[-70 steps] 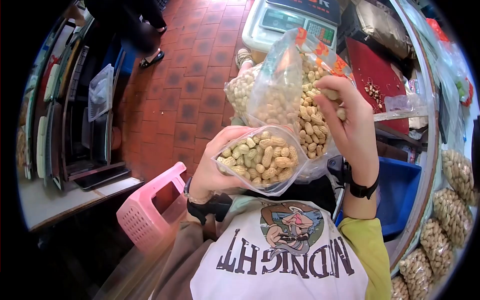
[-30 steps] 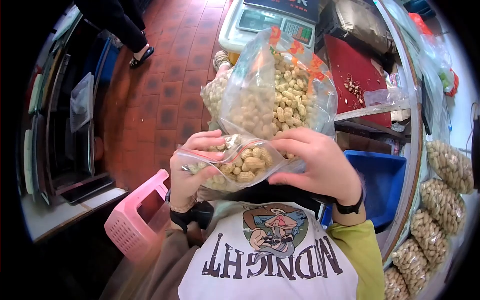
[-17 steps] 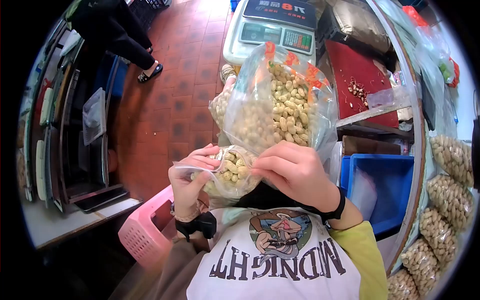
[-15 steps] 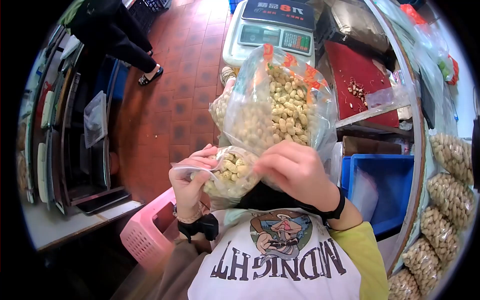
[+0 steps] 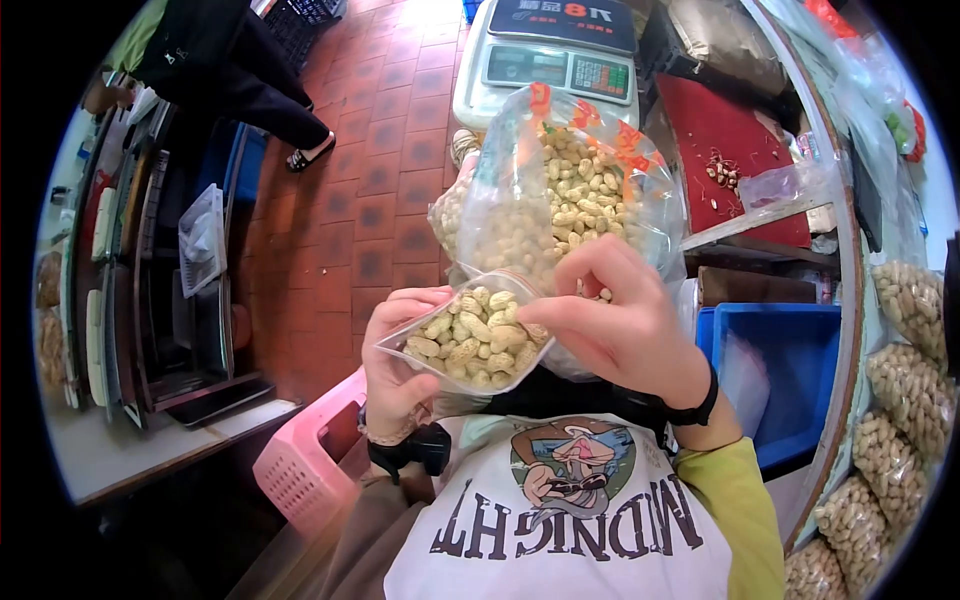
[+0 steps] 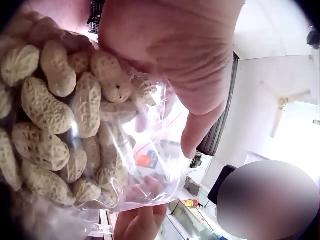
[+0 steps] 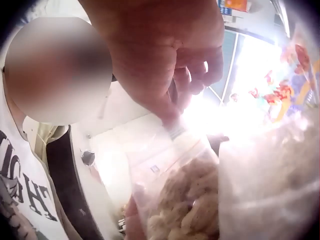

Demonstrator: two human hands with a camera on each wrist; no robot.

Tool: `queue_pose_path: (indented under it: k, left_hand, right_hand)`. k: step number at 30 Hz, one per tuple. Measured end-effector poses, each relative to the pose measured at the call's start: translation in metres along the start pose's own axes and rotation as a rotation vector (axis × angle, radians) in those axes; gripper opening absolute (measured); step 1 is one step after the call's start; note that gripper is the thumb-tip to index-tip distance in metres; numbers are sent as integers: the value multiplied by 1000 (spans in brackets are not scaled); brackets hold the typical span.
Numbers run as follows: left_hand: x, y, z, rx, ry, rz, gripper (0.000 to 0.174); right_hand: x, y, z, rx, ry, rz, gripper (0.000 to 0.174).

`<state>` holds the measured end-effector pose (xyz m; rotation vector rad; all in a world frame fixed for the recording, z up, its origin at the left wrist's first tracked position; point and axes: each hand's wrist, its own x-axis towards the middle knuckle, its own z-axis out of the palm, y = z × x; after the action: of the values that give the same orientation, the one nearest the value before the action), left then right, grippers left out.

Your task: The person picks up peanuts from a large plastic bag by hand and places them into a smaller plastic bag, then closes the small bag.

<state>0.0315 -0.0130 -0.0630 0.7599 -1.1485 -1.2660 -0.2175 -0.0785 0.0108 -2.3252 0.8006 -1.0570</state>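
Observation:
A clear zip bag [image 5: 470, 372] of unshelled peanuts is held mouth up in front of the chest, its opening spread wide. My left hand [image 5: 393, 350] grips its left side, thumb toward the body and fingers on the far side. At the opposite side, my right hand [image 5: 615, 320] pinches the rim, its other fingers bent. The right wrist view shows the right thumb [image 7: 169, 116] at the top edge of the bag. Peanuts [image 6: 47, 105] press against the plastic close up in the left wrist view. Behind the hands stands a large open plastic bag [image 5: 500, 190] of peanuts, with orange print.
A digital scale [image 5: 545, 65] stands beyond the large bag. On the right are a blue bin [image 5: 775, 390], a red board [image 5: 720, 150] with scraps, and several filled peanut bags [image 5: 900, 450]. A pink stool [image 5: 305, 465] is at the left. Another person [image 5: 245, 80] stands at the far left.
The right hand came from the large bag, where it held peanuts, to the small bag's rim. The small bag's mouth narrowed and then spread wide. The other person shifted at the far left.

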Motion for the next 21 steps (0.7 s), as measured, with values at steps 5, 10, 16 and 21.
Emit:
queue_pose_path:
  k: [5,10,16,21]
  left_hand:
    - [3,1,6,32,-62,20,72]
    - [4,-1,2,76,-106,46,73]
    - [5,-1,-1,101,-129,38,70]
    - [6,-2,2,119,-105,37,70]
  right_hand:
    - [12,-11,0,-126,-232,-8,18]
    - [6,-5,5,-60,-212,-13,16]
    - [-8,-7,-5,1054,217,509,24]
    - [-14,1,-14,1177,112,525,35]
